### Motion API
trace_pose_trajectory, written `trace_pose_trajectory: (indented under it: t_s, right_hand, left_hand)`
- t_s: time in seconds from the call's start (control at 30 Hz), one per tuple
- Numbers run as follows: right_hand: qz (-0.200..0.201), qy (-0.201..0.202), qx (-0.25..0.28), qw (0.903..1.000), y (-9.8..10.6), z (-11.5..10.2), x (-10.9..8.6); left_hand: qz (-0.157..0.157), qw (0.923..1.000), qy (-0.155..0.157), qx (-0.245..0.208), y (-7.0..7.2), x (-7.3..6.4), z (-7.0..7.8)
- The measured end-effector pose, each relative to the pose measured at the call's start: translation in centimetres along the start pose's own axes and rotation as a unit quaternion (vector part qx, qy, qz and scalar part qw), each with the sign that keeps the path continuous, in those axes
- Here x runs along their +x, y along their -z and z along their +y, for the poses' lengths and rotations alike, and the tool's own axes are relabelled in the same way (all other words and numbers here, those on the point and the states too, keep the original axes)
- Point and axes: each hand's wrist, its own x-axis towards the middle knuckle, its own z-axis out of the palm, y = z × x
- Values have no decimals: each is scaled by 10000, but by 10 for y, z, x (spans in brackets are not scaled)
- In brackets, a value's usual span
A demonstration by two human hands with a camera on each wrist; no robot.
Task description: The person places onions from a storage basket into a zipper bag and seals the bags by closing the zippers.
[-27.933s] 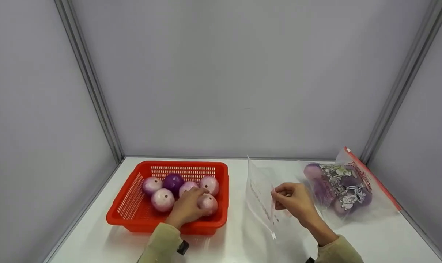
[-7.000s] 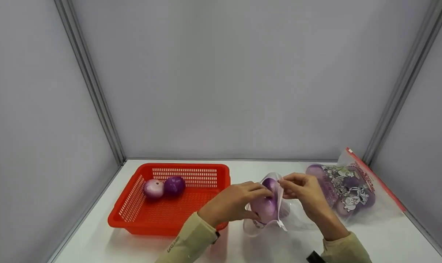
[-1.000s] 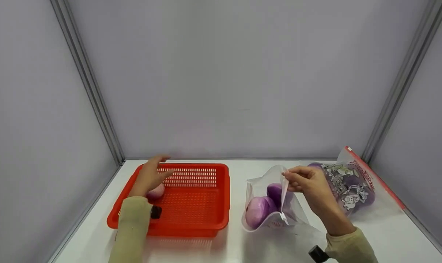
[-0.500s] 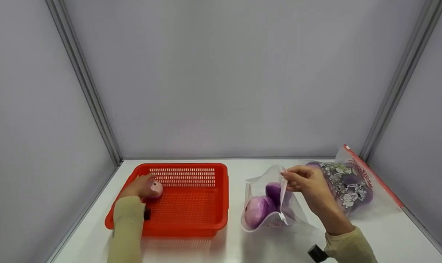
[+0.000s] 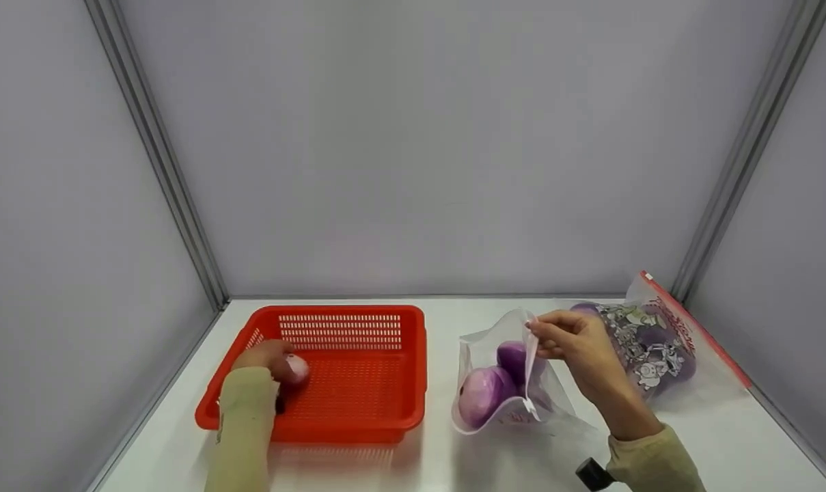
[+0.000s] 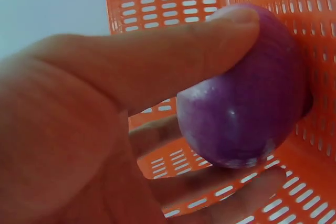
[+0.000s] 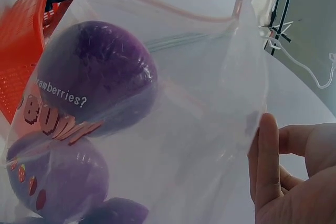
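Note:
In the red plastic basket [image 5: 358, 403], my left hand [image 5: 266, 357] grips a glossy purple onion [image 5: 296, 370] with a pale pink top. The left wrist view shows the thumb across the onion [image 6: 247, 103] and the fingers curled beneath it. My right hand [image 5: 576, 342] pinches the edge of a clear zip bag [image 5: 494, 335] and its mouth gapes. Several purple onions [image 5: 481, 396] lie inside that bag. Seen from the right wrist, red lettering is printed on the bag [image 7: 199, 129], and the fingertips [image 7: 268, 135] hold its side edge.
Behind the right hand lies a second zip bag [image 5: 710, 365] with a red closure and cartoon print, filled with purple onions. The white table [image 5: 440, 465] is enclosed by grey panels [image 5: 413, 171] at the back and sides.
Several onions have gone from the basket since the earliest frame, and the bag now has onions in it. My left hand came down onto the last onion and closed round it; the right stayed put.

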Motion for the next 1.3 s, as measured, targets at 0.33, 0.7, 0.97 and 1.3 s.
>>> trace_pose_trajectory:
  t_s: [0.33,0.7,0.97,1.3]
  right_hand:
    - [26,-16,-36,10000,-1,1,0]
    - [17,-20,-73,10000,-2,0,0]
    - [125,-74,-77,9999,-3,0,0]
    - [97,-83,-47,9999,-3,2,1]
  left_hand:
    - [148,9880,-1129,1047,-4,1,16]
    - [283,9276,-3618,884,-31,-42,68]
    - [353,8490,-5236,616,-59,-83,102]
    - [414,7652,-6365,868,-97,-111,119]
